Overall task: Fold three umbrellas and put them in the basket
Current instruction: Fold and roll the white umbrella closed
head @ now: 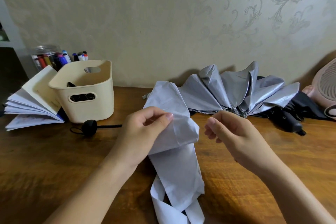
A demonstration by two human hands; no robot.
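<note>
A pale grey umbrella lies collapsed, its canopy loose, down the middle of the wooden table. My left hand grips a fold of its fabric between thumb and fingers. My right hand hovers just right of it, fingers curled with the thumb against them, and I see nothing in it. A black handle with a wrist strap and a thin shaft lies left of my left hand. A silver umbrella is fanned out against the wall. A black umbrella lies partly under it. The cream basket stands at the left with something dark inside.
An open book leans against the basket's left side. A jar of markers stands behind it. A pink fan sits at the right edge. Bare table wood shows in front of the basket.
</note>
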